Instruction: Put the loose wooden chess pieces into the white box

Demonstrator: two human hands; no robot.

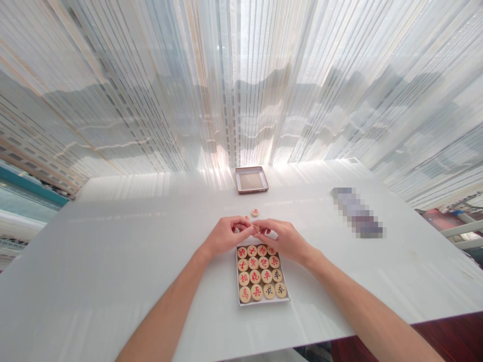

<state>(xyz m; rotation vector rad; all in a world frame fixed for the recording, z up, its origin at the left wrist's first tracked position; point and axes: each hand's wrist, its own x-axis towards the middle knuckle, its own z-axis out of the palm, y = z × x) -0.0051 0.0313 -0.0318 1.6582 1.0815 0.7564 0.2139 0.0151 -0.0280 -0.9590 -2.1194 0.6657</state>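
My left hand (226, 236) and my right hand (290, 241) meet just beyond an open box (264, 303) of round wooden Chinese chess pieces. Between their fingertips is one xiangqi piece (256, 229) with a red mark, pinched from both sides. A loose red-marked piece (255, 212) lies on the table past my fingers, and another piece (246, 218) shows partly behind my left fingers. Rows of pieces fill the box, most with red characters and several with black ones at the near right. My right fingers hide part of its far right corner.
The white table (113, 261) reaches to a striped sheer curtain (249, 100). An open box lid (251, 190) lies near the curtain. On the right lies a pixelated long object (357, 213). A dark red wooden surface (453, 334) shows below the table's near right edge.
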